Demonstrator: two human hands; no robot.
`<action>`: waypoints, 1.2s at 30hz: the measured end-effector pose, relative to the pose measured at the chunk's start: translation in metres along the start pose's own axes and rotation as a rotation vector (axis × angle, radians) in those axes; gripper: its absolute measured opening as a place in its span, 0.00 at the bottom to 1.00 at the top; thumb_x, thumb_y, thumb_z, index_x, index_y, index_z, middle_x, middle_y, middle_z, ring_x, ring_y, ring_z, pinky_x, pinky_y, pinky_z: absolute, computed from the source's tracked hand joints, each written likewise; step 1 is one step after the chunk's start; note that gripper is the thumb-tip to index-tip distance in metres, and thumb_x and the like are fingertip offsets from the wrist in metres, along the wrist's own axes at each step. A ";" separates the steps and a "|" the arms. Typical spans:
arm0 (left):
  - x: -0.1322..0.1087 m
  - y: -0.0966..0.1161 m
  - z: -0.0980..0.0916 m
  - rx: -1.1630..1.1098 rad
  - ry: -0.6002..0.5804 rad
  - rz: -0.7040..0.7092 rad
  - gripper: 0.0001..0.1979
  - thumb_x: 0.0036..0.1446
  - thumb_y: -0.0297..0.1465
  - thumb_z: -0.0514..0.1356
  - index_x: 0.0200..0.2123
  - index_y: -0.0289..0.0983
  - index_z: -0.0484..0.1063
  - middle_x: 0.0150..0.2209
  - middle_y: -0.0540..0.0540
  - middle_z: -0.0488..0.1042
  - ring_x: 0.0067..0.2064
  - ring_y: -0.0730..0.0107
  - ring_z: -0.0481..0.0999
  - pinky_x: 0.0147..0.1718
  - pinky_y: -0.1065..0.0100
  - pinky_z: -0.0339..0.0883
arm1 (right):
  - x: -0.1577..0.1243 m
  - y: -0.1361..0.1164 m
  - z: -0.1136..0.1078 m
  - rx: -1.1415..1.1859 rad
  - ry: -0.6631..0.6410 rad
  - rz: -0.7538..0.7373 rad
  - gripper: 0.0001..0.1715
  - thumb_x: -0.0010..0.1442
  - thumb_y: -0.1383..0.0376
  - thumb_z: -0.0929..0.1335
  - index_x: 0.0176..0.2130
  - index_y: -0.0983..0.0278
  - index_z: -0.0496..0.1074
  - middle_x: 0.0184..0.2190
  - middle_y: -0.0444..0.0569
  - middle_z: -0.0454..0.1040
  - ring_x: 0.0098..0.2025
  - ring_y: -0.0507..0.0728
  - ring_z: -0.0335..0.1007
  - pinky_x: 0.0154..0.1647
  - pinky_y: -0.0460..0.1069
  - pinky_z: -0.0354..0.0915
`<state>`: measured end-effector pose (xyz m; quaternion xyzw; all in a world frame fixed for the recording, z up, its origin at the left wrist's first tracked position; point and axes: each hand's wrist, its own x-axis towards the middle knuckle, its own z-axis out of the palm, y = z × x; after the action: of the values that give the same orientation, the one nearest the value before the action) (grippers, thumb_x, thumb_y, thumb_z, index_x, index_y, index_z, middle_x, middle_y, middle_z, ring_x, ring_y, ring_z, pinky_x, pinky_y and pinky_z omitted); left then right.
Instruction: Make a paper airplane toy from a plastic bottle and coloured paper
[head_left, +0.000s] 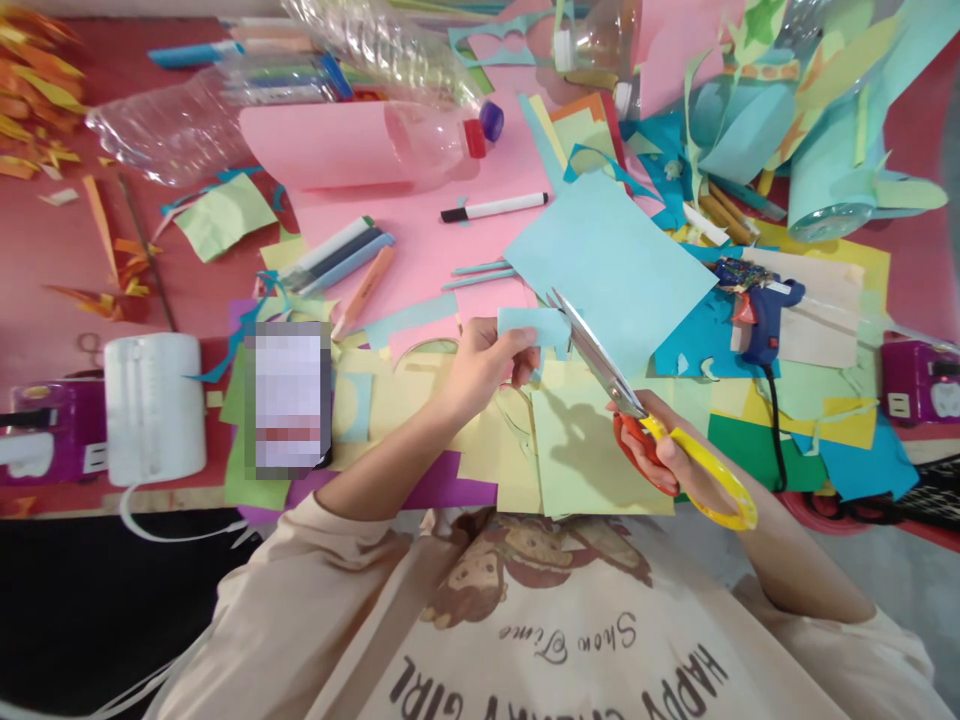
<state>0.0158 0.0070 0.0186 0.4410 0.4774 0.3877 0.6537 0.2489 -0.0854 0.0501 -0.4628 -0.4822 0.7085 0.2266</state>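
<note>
Left hand point(491, 355) pinches a small light-blue paper piece point(551, 325) between the two hands, seemingly leaving its far end free for the scissors point(596, 355), gripped by yellow-and-red handles in the right hand point(660, 435). Coloured paper point(615, 260) covers the red table point(45, 240); plastic bottles point(165, 130) lie behind, grey floor point(900, 580) at right.

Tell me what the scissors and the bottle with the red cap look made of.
Scissors: blades look like shiny metal, silvery with bright glints; handles probably smooth plastic, solid yellow and red. Bottle: likely glossy clear plastic, see-through with highlights.
</note>
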 end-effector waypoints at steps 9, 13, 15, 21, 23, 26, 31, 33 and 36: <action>0.001 -0.003 0.000 -0.003 0.024 -0.021 0.15 0.49 0.37 0.59 0.15 0.36 0.68 0.13 0.52 0.67 0.13 0.79 0.63 0.13 0.74 0.54 | 0.001 -0.005 0.001 -0.013 0.022 0.040 0.40 0.55 0.34 0.62 0.51 0.61 0.61 0.21 0.33 0.54 0.14 0.44 0.42 0.14 0.45 0.44; 0.002 -0.003 -0.002 -0.018 0.023 -0.018 0.15 0.50 0.37 0.59 0.16 0.36 0.68 0.13 0.52 0.67 0.14 0.79 0.63 0.13 0.74 0.54 | 0.001 -0.007 0.001 -0.015 0.025 0.059 0.40 0.55 0.34 0.62 0.50 0.62 0.61 0.21 0.34 0.54 0.14 0.44 0.42 0.15 0.45 0.43; 0.002 -0.003 -0.002 -0.022 0.033 -0.016 0.15 0.50 0.37 0.59 0.16 0.36 0.68 0.14 0.51 0.67 0.14 0.79 0.63 0.13 0.74 0.54 | 0.000 -0.007 0.001 -0.015 0.021 0.067 0.40 0.55 0.34 0.63 0.49 0.62 0.61 0.21 0.34 0.55 0.14 0.44 0.42 0.15 0.45 0.43; 0.002 -0.002 -0.002 -0.045 0.061 -0.020 0.14 0.49 0.36 0.60 0.17 0.36 0.67 0.16 0.51 0.69 0.14 0.80 0.64 0.13 0.75 0.55 | -0.001 -0.006 0.001 0.007 0.026 0.091 0.39 0.54 0.34 0.64 0.50 0.61 0.62 0.21 0.34 0.56 0.13 0.43 0.42 0.14 0.45 0.43; 0.003 -0.001 -0.001 -0.059 0.067 -0.019 0.13 0.48 0.36 0.60 0.17 0.36 0.67 0.16 0.51 0.70 0.14 0.80 0.64 0.13 0.75 0.55 | -0.001 -0.005 0.001 0.008 0.033 0.093 0.40 0.54 0.34 0.64 0.50 0.61 0.62 0.21 0.34 0.56 0.13 0.43 0.42 0.14 0.44 0.43; 0.004 -0.001 -0.001 -0.064 0.083 -0.011 0.13 0.48 0.35 0.59 0.17 0.36 0.67 0.16 0.51 0.69 0.14 0.80 0.64 0.13 0.75 0.55 | -0.001 -0.006 0.001 0.001 0.035 0.095 0.40 0.54 0.34 0.64 0.50 0.61 0.63 0.21 0.34 0.57 0.13 0.43 0.42 0.15 0.44 0.43; 0.005 -0.003 -0.001 -0.058 0.082 0.030 0.12 0.49 0.35 0.58 0.18 0.36 0.68 0.14 0.52 0.68 0.15 0.79 0.65 0.15 0.75 0.57 | -0.001 -0.008 0.002 -0.004 0.048 0.127 0.42 0.52 0.33 0.65 0.49 0.62 0.63 0.23 0.35 0.58 0.13 0.42 0.44 0.15 0.44 0.43; 0.005 -0.003 -0.001 -0.063 0.082 0.036 0.11 0.49 0.35 0.59 0.19 0.36 0.68 0.14 0.52 0.68 0.16 0.78 0.65 0.15 0.74 0.58 | -0.002 -0.009 0.002 0.001 0.057 0.137 0.42 0.51 0.33 0.65 0.48 0.62 0.63 0.23 0.35 0.58 0.14 0.42 0.44 0.15 0.44 0.42; 0.006 -0.003 -0.001 -0.064 0.084 0.046 0.11 0.49 0.34 0.59 0.19 0.36 0.68 0.14 0.52 0.68 0.16 0.78 0.66 0.16 0.75 0.59 | -0.002 -0.010 0.004 0.017 0.068 0.142 0.41 0.51 0.33 0.65 0.48 0.61 0.63 0.23 0.35 0.58 0.14 0.42 0.44 0.15 0.43 0.42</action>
<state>0.0166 0.0114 0.0138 0.4140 0.4817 0.4358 0.6377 0.2450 -0.0843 0.0605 -0.5175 -0.4344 0.7107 0.1959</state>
